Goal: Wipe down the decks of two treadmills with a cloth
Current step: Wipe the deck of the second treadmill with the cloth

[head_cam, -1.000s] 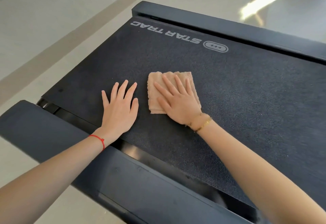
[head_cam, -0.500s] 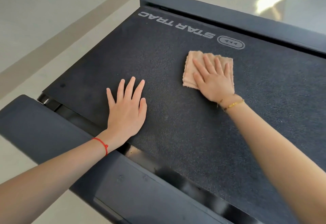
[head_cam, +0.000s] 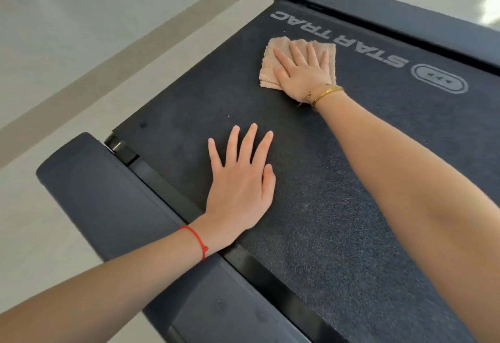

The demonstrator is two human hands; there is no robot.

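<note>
The right hand (head_cam: 303,72) lies flat, fingers straight and spread, pressing a folded beige terry cloth (head_cam: 270,72) onto the black textured treadmill belt (head_cam: 338,207) just beside its STAR TRAC lettering. The left hand (head_cam: 240,188) rests flat, fingers apart, near the belt's end.

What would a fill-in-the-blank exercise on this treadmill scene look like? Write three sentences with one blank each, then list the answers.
1. The right hand presses flat on a folded beige ____ lying on the treadmill belt.
2. The left hand rests open on the belt, and its wrist wears a thin ____ string bracelet.
3. The white lettering printed on the belt beside the cloth reads STAR ____.

Missing words: cloth; red; TRAC
</note>
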